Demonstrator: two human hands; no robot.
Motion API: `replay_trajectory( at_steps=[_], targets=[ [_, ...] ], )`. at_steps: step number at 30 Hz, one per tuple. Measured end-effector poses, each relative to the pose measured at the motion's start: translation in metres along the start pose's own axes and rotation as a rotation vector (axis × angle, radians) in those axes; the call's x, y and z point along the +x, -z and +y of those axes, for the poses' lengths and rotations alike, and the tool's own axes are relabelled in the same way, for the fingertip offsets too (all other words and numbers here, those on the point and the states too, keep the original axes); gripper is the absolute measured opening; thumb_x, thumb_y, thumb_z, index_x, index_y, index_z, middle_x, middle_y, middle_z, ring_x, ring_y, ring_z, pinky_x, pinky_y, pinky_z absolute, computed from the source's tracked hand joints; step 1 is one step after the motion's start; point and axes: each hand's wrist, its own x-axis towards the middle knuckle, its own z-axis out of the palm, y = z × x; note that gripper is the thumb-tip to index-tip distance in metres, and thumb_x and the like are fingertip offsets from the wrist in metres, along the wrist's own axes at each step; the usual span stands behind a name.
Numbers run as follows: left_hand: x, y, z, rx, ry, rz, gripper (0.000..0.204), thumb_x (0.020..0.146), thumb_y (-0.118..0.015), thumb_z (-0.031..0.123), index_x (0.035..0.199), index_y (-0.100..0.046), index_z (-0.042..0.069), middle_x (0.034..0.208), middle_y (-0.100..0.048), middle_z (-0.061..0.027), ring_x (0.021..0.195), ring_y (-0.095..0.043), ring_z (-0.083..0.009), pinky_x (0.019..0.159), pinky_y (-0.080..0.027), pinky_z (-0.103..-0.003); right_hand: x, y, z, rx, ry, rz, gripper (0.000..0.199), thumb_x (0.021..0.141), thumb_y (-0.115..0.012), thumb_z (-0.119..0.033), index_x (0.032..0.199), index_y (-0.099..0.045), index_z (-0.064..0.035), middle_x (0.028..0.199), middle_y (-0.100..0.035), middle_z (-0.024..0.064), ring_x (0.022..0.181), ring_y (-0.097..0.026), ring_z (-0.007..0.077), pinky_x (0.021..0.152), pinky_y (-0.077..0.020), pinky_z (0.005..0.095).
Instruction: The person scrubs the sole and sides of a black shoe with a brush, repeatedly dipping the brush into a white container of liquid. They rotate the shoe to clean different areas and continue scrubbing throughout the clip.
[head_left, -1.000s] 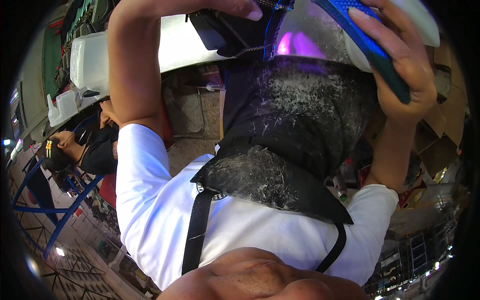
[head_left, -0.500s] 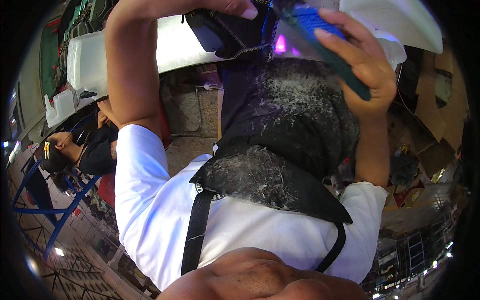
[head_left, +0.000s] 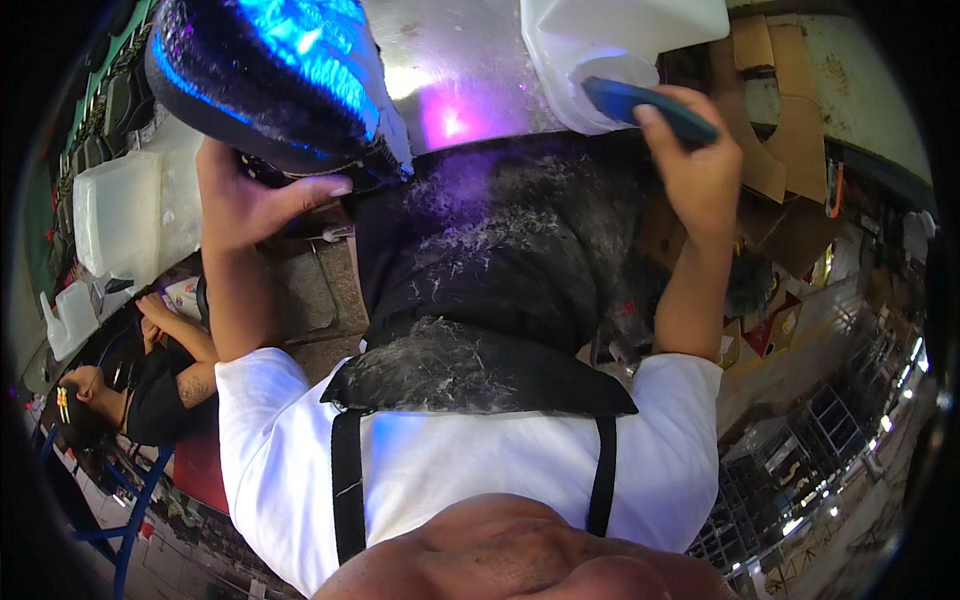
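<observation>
Left fingers: part-curled under the shoe, thumb out along its lower edge; they have hold of it from below, though the other fingers are hidden behind it.
Right fingers: closed in a pinch round the brush, slightly blurred.
Shoe: upper left of the frame, tilted, black side low and left, pale underside facing up and glowing blue under coloured light.
Brush: upper right, slanting, its far end across the mouth of the white pot; whether it dips inside or only passes over, I cannot tell.
Change: half a second ago the shoe was near the top middle with the brush close against it; now the shoe has swung left and turned its underside up, and the brush has gone to the pot.
Meaning: this looks like a break between strokes, perhaps to reload the brush, with another face of the shoe exposed.
Bench: metal, between shoe and pot, with a magenta reflection.
Jug: white, just beside the pot.
Apron: black, strewn with pale fibres.
Far left: a translucent tub and, below, a co-worker in black.
Writing: none legible on shoe, brush, pot or jug; no brand can be made out.
</observation>
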Motion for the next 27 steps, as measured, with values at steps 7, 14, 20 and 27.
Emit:
replay_trajectory(
  at_steps=[7,14,20,27],
  targets=[
    [-0.019,-0.005,0.012,0.01,0.169,-0.008,0.078,0.065,-0.1,0.021,0.126,-0.058,-0.005,0.114,-0.072,-0.0142,0.103,-0.07,-0.0224,0.092,-0.054,-0.035,0.007,0.005,0.018,0.281,-0.031,-0.124,0.027,0.09,-0.082,-0.016,0.109,-0.075,0.0007,0.091,-0.074,0.0039,0.08,-0.066,0.0097,0.074,-0.0537,0.0246],
    [0.0,-0.009,0.006,-0.123,0.106,0.088,0.127,0.07,-0.094,0.004,0.163,-0.009,-0.003,0.154,-0.045,-0.0205,0.131,-0.056,-0.0273,0.11,-0.046,-0.04,0.007,0.015,0.024,0.844,-0.434,-0.09,0.019,0.091,-0.077,-0.011,0.102,-0.071,0.0039,0.088,-0.073,0.0103,0.071,-0.071,0.0195,0.06,-0.0587,0.0291],
    [0.024,-0.009,0.018,-0.514,0.339,0.071,0.105,0.077,-0.076,0.024,0.164,-0.021,0.003,0.15,-0.051,-0.021,0.129,-0.06,-0.0308,0.111,-0.046,-0.042,-0.024,0.008,0.055,0.88,-0.347,0.056,0.019,0.094,-0.07,-0.008,0.105,-0.067,0.0074,0.091,-0.074,0.0184,0.067,-0.072,0.0232,0.056,-0.0596,0.0333],
    [0.035,-0.024,0.036,-0.91,0.518,-0.047,0.118,0.067,-0.081,0.02,0.164,-0.018,-0.002,0.161,-0.038,-0.0209,0.146,-0.043,-0.0279,0.123,-0.028,-0.036,-0.046,-0.058,-0.009,1.472,-0.407,-0.203,0.03,0.096,-0.066,-0.017,0.113,-0.064,0.0081,0.097,-0.073,0.0226,0.073,-0.073,0.0283,0.06,-0.0604,0.0371]
  ],
)
